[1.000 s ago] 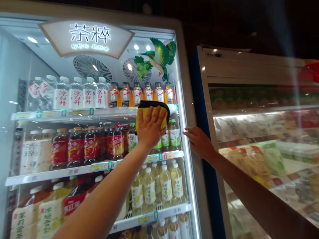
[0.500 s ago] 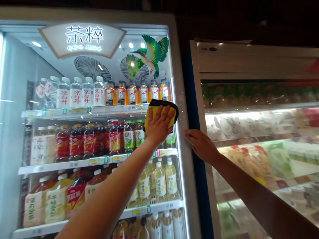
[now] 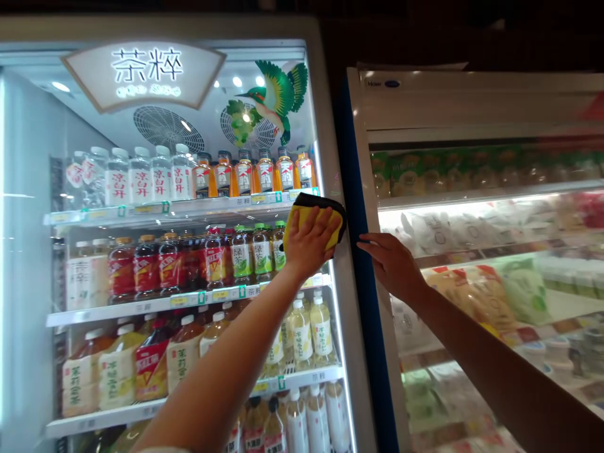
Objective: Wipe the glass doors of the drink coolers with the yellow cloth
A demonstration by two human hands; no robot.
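My left hand (image 3: 309, 236) lies spread on a folded yellow cloth with a dark edge (image 3: 336, 234), pressing it against the right side of the glass door (image 3: 165, 220), where the glass meets the grey frame (image 3: 342, 302). To the right, my right hand (image 3: 387, 261) hovers near the blue side (image 3: 363, 251) of the neighbouring cabinet. Its thumb and index finger reach left with a small gap between them, and nothing shows in it. The remaining fingers are partly curled.
Behind the glass, shelves hold rows of bottles (image 3: 243, 251). A lit sign (image 3: 146, 72) and a bird picture (image 3: 278, 97) are at the top. The second refrigerator (image 3: 472, 107) on the right holds bagged goods (image 3: 472, 296).
My left hand and the cloth have shifted right along the glass towards the frame. My right hand has moved slightly right, away from the frame, its fingers a little straighter.
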